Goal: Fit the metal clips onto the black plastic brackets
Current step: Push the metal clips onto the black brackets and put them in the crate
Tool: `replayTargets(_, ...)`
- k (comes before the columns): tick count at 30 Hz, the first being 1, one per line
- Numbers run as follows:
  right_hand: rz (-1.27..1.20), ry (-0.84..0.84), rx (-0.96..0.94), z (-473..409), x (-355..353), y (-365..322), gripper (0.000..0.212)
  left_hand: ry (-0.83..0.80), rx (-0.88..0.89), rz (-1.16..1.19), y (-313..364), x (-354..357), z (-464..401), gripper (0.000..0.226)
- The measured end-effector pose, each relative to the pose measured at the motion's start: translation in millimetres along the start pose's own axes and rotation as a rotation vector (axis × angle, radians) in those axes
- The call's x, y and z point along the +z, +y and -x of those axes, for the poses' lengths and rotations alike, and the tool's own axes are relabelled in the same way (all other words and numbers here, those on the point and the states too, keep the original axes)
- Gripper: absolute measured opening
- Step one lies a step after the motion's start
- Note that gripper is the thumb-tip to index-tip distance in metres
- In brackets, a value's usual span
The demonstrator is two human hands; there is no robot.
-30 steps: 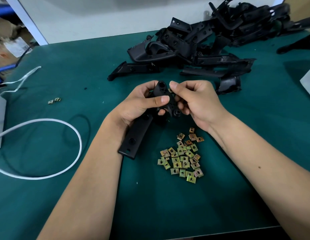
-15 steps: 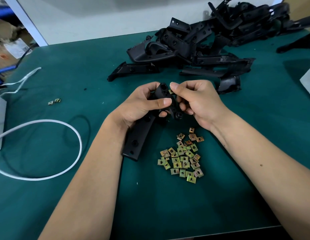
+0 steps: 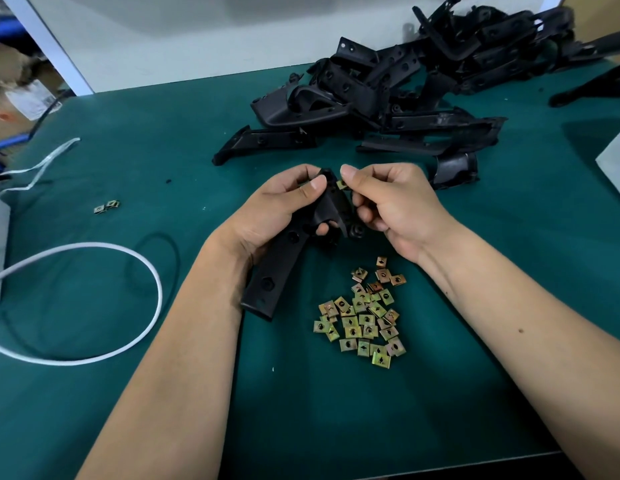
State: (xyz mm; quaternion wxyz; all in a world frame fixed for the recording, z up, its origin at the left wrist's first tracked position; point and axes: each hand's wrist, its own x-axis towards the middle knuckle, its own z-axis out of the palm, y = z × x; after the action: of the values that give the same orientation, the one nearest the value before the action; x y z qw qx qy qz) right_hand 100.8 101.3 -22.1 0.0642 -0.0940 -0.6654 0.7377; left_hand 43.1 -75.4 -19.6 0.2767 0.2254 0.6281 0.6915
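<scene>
Small-parts assembly bench in a workshop or factory. Shown by a green mat-covered worktable [image 3: 128,393], a heap of identical black plastic brackets [image 3: 388,98] at the far edge, a loose batch of brass-coloured metal clips [image 3: 362,320], a white cable [image 3: 142,271], cardboard cartons [image 3: 10,98] stacked beyond the left edge.

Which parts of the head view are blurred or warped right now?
Head view: boxes at far left look smeared; wide-angle lens bends the table edge and stretches both forearms; hands, bracket and loose clips stay sharp.
</scene>
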Motion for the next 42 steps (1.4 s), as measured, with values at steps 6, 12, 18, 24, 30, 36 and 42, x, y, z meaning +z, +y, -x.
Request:
replayTargets(6,-0.06,-0.006,0.028,2,4,0,0.032,-0.046,0.054,0.054,-2,1,1,0.013)
replayTargets(12,-0.03,0.045,-0.01,3,7,1,0.036,0.003,0.045,0.065,-2,6,0,0.014)
replayTargets(18,0.029,0.072,-0.068,5,7,1,0.039,0.028,0.043,0.038,0,8,0,0.014)
replayTargets(24,0.105,0.133,-0.124,3,6,-3,0.045,0.102,0.046,0.099,-2,8,-1,0.012)
replayTargets(30,0.178,0.103,-0.197,2,6,-2,0.041,0.068,0.054,0.054,-1,8,-2,0.015)
replayTargets(36,0.188,0.086,-0.138,2,3,-3,0.039,0.171,0.086,-0.018,-6,12,-7,0.011)
replayTargets(42,0.194,0.025,-0.073,2,-5,-6,0.037,0.267,0.14,-0.094,-11,18,-10,0.01)
